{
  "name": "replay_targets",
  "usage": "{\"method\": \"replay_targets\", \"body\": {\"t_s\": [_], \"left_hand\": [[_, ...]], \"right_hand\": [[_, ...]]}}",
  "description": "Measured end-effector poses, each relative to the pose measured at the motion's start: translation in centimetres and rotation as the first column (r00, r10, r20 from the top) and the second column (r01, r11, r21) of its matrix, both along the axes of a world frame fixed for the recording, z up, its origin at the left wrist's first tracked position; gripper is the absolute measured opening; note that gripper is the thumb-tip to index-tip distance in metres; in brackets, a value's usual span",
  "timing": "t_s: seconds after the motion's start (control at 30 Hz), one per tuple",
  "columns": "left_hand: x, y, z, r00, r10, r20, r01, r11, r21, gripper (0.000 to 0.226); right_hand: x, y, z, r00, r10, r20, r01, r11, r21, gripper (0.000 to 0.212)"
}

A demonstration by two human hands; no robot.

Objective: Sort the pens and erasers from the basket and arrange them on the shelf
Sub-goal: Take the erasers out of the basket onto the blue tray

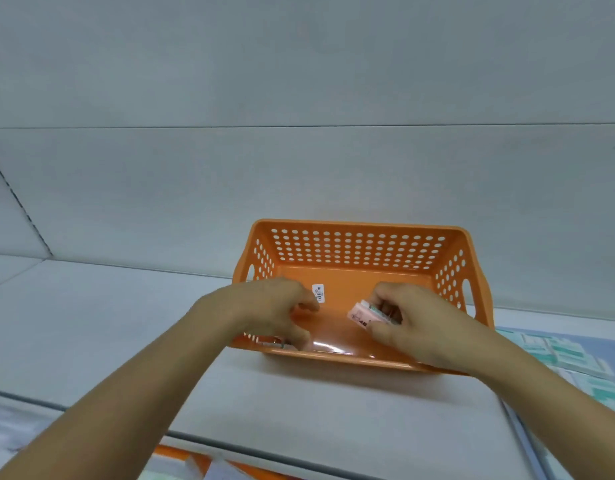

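Pinching a small stack of erasers (366, 315) inside the basket (361, 233), your right hand (408, 323) should lift them out while your left hand (271, 306) curls, apparently empty, alongside.

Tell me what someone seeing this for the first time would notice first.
The bright orange perforated plastic basket stands out on the pale grey shelf, right of centre. Both hands reach into it: the right hand pinches a small stack of pink-wrapped erasers, while the left hand hovers with curled fingers over the basket floor near a white barcode sticker. At the far right edge lie rows of white-and-green packets.
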State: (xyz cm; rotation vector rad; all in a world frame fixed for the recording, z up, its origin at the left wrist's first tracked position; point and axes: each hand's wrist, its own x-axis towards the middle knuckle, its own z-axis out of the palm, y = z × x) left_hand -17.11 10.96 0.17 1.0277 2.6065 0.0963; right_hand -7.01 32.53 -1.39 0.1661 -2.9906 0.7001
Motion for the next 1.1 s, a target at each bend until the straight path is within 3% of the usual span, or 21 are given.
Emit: {"method": "replay_targets", "body": {"t_s": [0.07,0.2,0.4,0.6,0.73,0.93,1.1], "left_hand": [[-0.8,0.7,0.2,0.999,-0.042,-0.008,0.040,0.985,-0.167,0.056],[-1.3,2.1,0.3,0.995,-0.097,-0.006,0.089,0.933,-0.347,0.056],[-1.1,3.8,0.1,0.988,-0.147,-0.039,0.114,0.885,-0.452,0.052],[-1.5,3.9,1.3,0.984,-0.153,0.093,0.179,0.838,-0.515,0.061],[-1.8,3.7,1.2,0.983,-0.155,0.100,0.184,0.809,-0.558,0.060],[-2.0,3.0,-0.3,0.979,-0.198,0.039,0.194,0.869,-0.455,0.045],[-2.8,1.6,-1.2,0.993,-0.098,0.072,0.119,0.911,-0.395,0.043]], "right_hand": [[0.5,0.2,-0.3,1.000,-0.018,-0.025,0.017,1.000,-0.027,0.010],[0.9,0.5,-0.6,0.998,-0.058,-0.037,0.054,0.995,-0.084,0.009],[0.8,0.3,-0.5,0.994,-0.074,-0.078,0.065,0.991,-0.113,0.011],[0.7,0.2,-0.7,0.995,-0.075,-0.071,0.066,0.990,-0.122,0.011],[0.6,0.2,-0.8,0.995,-0.075,-0.061,0.065,0.987,-0.144,0.012],[0.5,0.3,-0.9,0.996,-0.068,-0.055,0.058,0.985,-0.165,0.010],[0.3,0.4,-1.1,0.995,-0.079,-0.054,0.070,0.985,-0.157,0.008]]}}
